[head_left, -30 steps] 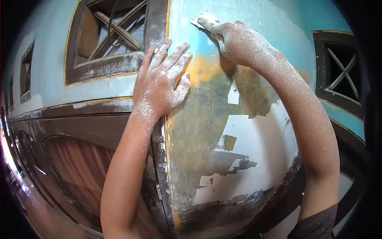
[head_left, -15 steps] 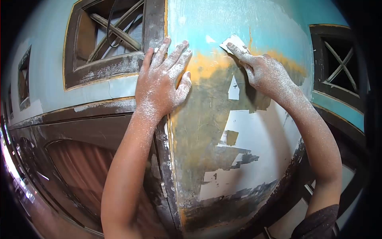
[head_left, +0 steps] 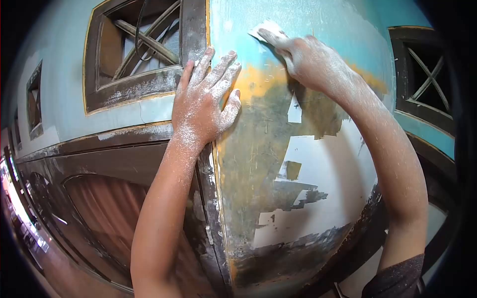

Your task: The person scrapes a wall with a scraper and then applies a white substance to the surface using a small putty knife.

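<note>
White dust coats both hands. My left hand (head_left: 203,99) lies with spread fingers on the dark wooden frame and the edge of the wall, holding nothing. Higher and to the right, my right hand (head_left: 313,59) grips a small white sheet (head_left: 268,30), perhaps sandpaper or a thin scraper, and presses it against the turquoise part of the wall (head_left: 318,17). Its index finger is stretched over the sheet. Below the hands the wall shows an orange band, a grey-brown area and smooth white patches (head_left: 323,159).
A dark window frame (head_left: 134,97) with crossed bars is at the upper left, and another (head_left: 422,74) at the right. Under the left window stands a dark wooden door (head_left: 124,159) with a reddish-brown curtain (head_left: 107,203) behind its opening.
My right hand has moved up and to the left along the wall with the white sheet. My left hand rests at the same place on the frame.
</note>
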Available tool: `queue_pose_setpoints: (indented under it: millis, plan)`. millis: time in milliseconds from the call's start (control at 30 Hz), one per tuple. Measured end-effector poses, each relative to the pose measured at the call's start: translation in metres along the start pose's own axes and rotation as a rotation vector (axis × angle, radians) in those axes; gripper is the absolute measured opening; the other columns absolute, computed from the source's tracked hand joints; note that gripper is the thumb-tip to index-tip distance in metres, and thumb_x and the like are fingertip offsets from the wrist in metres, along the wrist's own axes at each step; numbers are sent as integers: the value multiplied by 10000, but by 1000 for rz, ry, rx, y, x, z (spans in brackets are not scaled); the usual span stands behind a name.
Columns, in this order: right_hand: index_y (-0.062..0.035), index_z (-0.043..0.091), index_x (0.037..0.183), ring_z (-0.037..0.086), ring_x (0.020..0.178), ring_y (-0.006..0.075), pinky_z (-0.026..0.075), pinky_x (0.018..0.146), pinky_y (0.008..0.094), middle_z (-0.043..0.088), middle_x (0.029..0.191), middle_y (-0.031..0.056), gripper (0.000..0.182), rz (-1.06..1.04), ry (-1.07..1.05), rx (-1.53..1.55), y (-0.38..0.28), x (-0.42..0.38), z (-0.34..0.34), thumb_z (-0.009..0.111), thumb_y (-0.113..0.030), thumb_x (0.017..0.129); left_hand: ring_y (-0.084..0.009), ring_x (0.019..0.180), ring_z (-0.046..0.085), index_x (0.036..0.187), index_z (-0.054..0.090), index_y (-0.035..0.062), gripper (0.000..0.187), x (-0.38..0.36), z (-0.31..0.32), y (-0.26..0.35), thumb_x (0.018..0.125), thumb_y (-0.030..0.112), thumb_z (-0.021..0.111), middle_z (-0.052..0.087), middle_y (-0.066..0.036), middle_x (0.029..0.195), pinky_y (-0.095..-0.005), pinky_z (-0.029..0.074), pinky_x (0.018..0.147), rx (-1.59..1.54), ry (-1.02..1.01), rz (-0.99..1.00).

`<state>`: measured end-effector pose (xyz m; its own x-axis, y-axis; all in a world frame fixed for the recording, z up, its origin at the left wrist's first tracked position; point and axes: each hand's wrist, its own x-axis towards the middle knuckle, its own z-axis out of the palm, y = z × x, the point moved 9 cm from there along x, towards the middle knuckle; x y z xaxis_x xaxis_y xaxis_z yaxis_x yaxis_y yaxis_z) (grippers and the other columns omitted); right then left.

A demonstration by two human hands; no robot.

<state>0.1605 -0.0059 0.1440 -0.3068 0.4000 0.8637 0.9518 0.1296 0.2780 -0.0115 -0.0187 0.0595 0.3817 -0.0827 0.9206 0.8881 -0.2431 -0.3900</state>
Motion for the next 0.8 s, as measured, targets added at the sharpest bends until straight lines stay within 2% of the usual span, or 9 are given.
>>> queue_pose_setpoints:
  millis: [33,67,167,433,500,533,567,633,800]
  plan:
    - [-152,655,1379,756,955,321,608,863,493,747,1032,201,383,15,-87,-1,3,-11,3,527,-144,1018,-274,1546,320,1464,594,195,527,0,0,0,941,262,613,461,25,1617,-497,213,1283,0,-3,2]
    - [-195,686,1342,754,926,323,609,848,488,748,989,198,358,16,-48,26,5,-25,-2,521,-163,1026,-273,1550,312,1463,593,189,526,0,1,1,943,261,607,451,25,1624,-496,211,1284,18,-17,0]
    - [-233,682,1349,747,907,341,608,845,484,749,977,190,367,47,-76,-19,26,-49,11,501,-177,1036,-273,1553,306,1463,593,182,524,-1,1,2,945,261,602,446,25,1627,-496,207,1285,15,-5,1]
    - [-201,675,1351,747,913,330,608,851,477,745,966,193,381,103,-192,20,7,-58,8,489,-142,1024,-271,1547,315,1456,600,192,520,-2,1,2,941,267,600,454,28,1620,-489,210,1285,11,13,-3]
    - [-181,663,1355,745,931,332,606,856,482,744,988,198,401,54,-129,-10,0,-43,11,482,-101,1006,-268,1544,322,1451,605,200,518,-1,1,1,938,271,602,465,33,1612,-491,220,1281,-3,16,-11]
    - [-129,711,1270,736,910,378,587,843,496,741,968,222,337,55,-65,35,-5,-37,7,493,-142,1014,-268,1543,326,1447,609,201,515,-1,0,1,937,271,603,469,35,1610,-493,225,1279,-3,17,-6]
    - [-99,721,1205,736,923,378,588,849,489,744,999,219,299,57,-105,59,-9,-28,7,495,-140,1014,-269,1541,330,1443,614,201,511,0,-1,1,937,271,605,473,37,1607,-495,230,1277,-2,19,-3]
    - [-83,724,1161,736,935,381,589,870,483,744,1035,215,279,-5,-18,79,-21,-12,-1,496,-161,1020,-271,1537,341,1424,630,189,499,1,-3,1,930,260,618,484,25,1601,-497,241,1270,-17,30,4]
    - [-114,705,1241,721,975,405,584,903,490,740,1064,214,312,-24,50,151,-20,4,3,488,-228,1047,-291,1515,385,1405,646,165,484,1,-6,2,927,240,630,527,8,1569,-494,261,1256,-30,41,11]
